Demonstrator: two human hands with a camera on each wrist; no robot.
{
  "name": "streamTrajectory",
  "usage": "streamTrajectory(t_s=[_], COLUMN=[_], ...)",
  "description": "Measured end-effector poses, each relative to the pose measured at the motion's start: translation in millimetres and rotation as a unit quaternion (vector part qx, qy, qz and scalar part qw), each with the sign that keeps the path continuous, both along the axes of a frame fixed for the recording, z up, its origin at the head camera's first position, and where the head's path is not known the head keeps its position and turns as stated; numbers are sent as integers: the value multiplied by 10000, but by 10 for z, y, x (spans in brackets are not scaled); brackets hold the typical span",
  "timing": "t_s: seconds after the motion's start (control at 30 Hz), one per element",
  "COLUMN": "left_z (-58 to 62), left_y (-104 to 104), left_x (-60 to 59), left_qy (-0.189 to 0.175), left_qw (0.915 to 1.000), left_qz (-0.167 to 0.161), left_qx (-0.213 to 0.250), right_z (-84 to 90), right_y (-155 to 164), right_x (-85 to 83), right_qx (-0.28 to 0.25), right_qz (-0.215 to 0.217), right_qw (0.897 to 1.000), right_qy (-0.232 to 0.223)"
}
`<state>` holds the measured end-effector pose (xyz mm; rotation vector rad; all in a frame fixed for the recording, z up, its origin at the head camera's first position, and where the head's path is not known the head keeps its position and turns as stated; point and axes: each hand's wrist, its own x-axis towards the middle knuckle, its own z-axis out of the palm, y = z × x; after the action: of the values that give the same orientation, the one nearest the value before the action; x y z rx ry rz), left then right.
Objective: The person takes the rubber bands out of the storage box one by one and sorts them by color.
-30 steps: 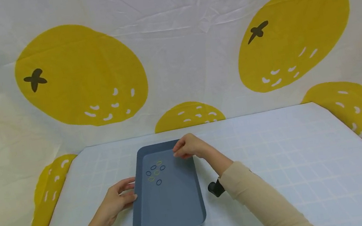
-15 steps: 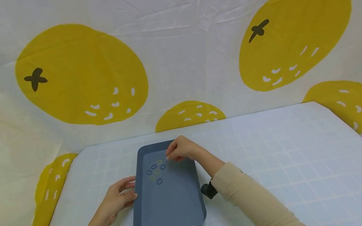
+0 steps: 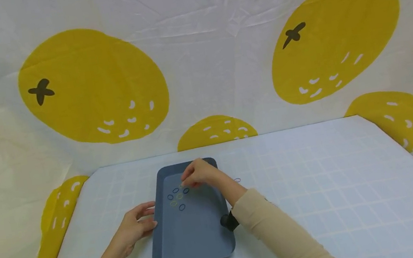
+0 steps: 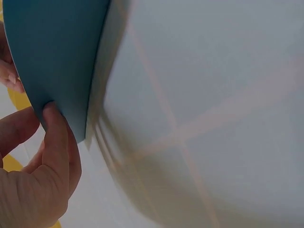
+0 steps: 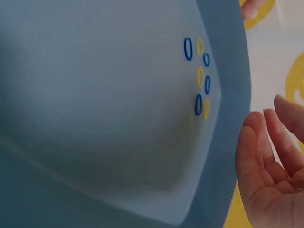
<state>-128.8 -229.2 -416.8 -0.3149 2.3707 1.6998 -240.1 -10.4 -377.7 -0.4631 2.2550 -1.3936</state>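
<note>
A shallow blue-grey tray [image 3: 194, 238] lies on the table, several small blue rings [image 5: 185, 49] and yellow rings [image 5: 206, 108] grouped inside its far left part. At the tray's left wall, my left hand [image 3: 136, 225] holds the rim lightly, fingertips and thumb tip against the edge in the left wrist view. My right hand [image 3: 200, 173] hovers over the far part of the tray, fingers bent down beside the rings, overlapping the farthest yellow one in the head view. In the right wrist view that hand [image 5: 270, 166] shows loosely bent fingers, with nothing visible between them and the thumb.
One small pink ring [image 3: 238, 180] lies on the table just right of the tray, close to my right forearm. A pale checked cloth [image 3: 317, 184] covers the table. Behind it hangs a white curtain [image 3: 216, 57] printed with large yellow fruit.
My right hand has moved left over the tray, from its far right edge to the rings. The pink ring has come into sight beside the forearm. My left hand stays at the tray's edge.
</note>
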Motion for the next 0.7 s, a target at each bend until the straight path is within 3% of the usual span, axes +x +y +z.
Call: streamTrajectory(t_s=[0.3,0.43,0.57,0.7], left_z=[-7,-6,-5,-1], left_y=[2,0,-5,-13], left_x=[3,-10,-9,-9], left_qy=[-5,-3,-23,-7], left_qw=[10000,10000,10000,10000], left_qz=[-17,-26,26,5], left_qx=[-23,-13,-23,-53], right_z=[-286,-393,-485,-569], right_y=[-85,-115,-162,-218], right_x=[2,9,24,45], right_qx=[254,427,575,926], right_qz=[-686,-984,-1019,-1029], right_qw=[9969,9921,9884,9774], right_qy=[287,648,968,1599])
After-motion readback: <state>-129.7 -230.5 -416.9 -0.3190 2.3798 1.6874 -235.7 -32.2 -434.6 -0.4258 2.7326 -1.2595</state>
